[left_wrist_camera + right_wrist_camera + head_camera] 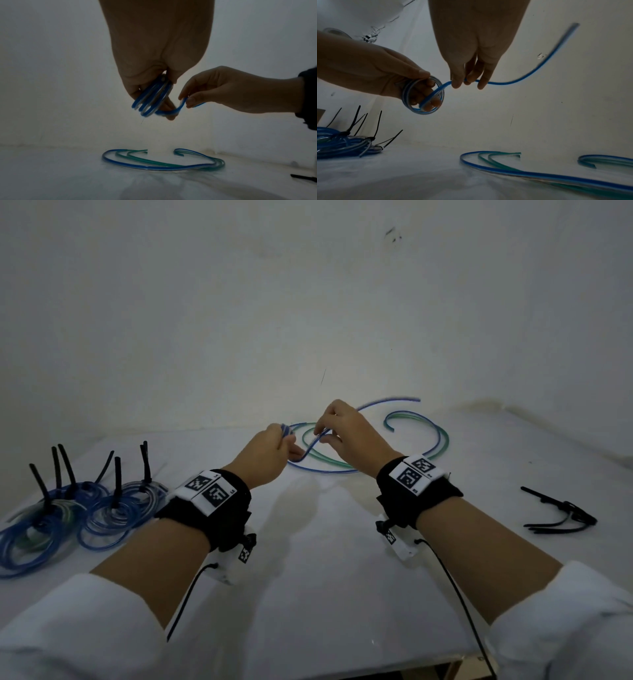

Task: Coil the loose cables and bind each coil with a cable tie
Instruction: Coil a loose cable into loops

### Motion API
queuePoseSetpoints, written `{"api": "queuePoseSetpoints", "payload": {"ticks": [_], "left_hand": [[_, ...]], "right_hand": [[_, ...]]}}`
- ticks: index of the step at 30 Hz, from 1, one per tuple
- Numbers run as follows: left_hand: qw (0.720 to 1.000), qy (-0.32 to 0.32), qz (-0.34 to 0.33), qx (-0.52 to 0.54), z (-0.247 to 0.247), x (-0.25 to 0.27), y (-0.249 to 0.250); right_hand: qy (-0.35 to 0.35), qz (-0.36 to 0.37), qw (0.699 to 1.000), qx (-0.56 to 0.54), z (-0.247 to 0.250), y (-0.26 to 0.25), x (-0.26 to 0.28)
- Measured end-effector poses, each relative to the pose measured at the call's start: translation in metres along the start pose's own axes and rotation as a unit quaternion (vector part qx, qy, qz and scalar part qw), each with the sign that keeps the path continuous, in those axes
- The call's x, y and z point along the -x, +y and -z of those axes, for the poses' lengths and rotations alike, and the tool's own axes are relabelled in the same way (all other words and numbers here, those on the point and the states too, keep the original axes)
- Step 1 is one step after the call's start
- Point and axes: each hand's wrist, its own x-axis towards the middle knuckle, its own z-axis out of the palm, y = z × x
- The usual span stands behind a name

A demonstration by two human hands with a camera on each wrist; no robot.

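Both wrists hover over the white table [325, 559]. Left hand [265, 455] grips a small blue coil [423, 96] looped round its fingers; right hand [346, 433] pinches the coil's free tail [530, 73] just beside it. Beyond lie loose cables [376, 460], bound coils [75, 508] far left, spare ties [561, 513] right.

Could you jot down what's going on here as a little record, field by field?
left hand: holds a small blue coil wound round its fingers
right hand: pinches the blue cable's tail, feeding it toward the coil
loose cables: blue and green, lying on the table beyond the hands
done coils: a pile at the left, each bound with a black tie
spare ties: black, on the table at the right
stage: coil not yet tied
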Motion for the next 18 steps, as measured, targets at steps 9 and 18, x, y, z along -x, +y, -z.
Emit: {"api": "queuePoseSetpoints", "payload": {"ticks": [9, 18], "left_hand": [[0.999, -0.018, -0.045, 0.003, -0.006, 0.0018, 0.0049], [0.996, -0.05, -0.043, 0.057, -0.0077, 0.0052, 0.0016]], "right_hand": [[-0.045, 0.054, 0.997, 0.005, 0.0037, -0.0011, 0.0042], [-0.063, 0.015, 0.997, -0.04, 0.0049, -0.0005, 0.0061]]}}
